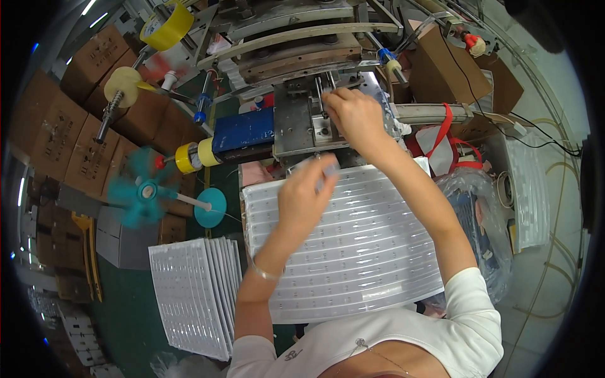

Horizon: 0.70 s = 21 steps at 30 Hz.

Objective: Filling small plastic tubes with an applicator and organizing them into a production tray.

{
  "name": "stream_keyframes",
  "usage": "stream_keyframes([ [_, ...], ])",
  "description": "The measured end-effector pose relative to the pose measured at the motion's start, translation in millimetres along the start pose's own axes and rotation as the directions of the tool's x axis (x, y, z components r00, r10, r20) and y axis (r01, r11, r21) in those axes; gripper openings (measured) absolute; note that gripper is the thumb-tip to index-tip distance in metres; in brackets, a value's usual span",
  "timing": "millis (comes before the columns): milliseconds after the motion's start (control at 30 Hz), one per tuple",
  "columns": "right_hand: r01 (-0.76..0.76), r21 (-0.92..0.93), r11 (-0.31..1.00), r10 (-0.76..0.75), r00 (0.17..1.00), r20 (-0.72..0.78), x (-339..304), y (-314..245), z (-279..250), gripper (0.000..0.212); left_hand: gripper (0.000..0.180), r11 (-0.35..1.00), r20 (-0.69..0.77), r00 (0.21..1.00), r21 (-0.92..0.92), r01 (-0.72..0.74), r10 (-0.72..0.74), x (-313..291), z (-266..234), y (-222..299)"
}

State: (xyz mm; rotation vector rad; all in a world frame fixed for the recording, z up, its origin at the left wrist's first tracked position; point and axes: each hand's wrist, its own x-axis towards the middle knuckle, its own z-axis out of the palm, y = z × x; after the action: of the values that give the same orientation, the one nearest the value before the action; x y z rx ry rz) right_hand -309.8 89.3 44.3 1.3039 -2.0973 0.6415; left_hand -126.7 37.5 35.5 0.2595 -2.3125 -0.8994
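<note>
My right hand [357, 118] reaches onto the machine's metal plate [291, 120], its fingers curled down at the small metal fixture [322, 131]. What its fingertips grip, if anything, is hidden. Closer to me, my left hand [307, 192] is closed and smeared by motion in front of the plate's near edge. A small pale greyish thing shows at its fingertips, too blurred to name. Under both arms lies a wide white ribbed tray sheet [353, 242] with rows of small pieces set along its ridges.
A stack of similar white sheets [189, 293] stands at the left. Beside it are a teal fan [148, 190], its blades blurred, and cardboard boxes [53, 142]. The heavy press head [299, 60] hangs over the plate. A red strap [443, 129] and plastic-wrapped goods [476, 220] are at the right.
</note>
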Motion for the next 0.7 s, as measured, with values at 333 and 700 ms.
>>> stream_keyframes([
  [333, 0.0, 0.356, 0.935, 0.053, 0.989, -0.139, -27, 14, -23, 0.037, 0.028, 0.963, 0.285, 0.956, -0.229, 0.139, -0.07, -108, -17, 31],
  [700, -0.126, 0.43, 0.894, -0.312, 0.514, 0.799, -237, -17, -171, 0.029, 0.025, 0.85, 0.627, 0.68, 0.053, -0.523, 0.38, -202, 55, 62],
])
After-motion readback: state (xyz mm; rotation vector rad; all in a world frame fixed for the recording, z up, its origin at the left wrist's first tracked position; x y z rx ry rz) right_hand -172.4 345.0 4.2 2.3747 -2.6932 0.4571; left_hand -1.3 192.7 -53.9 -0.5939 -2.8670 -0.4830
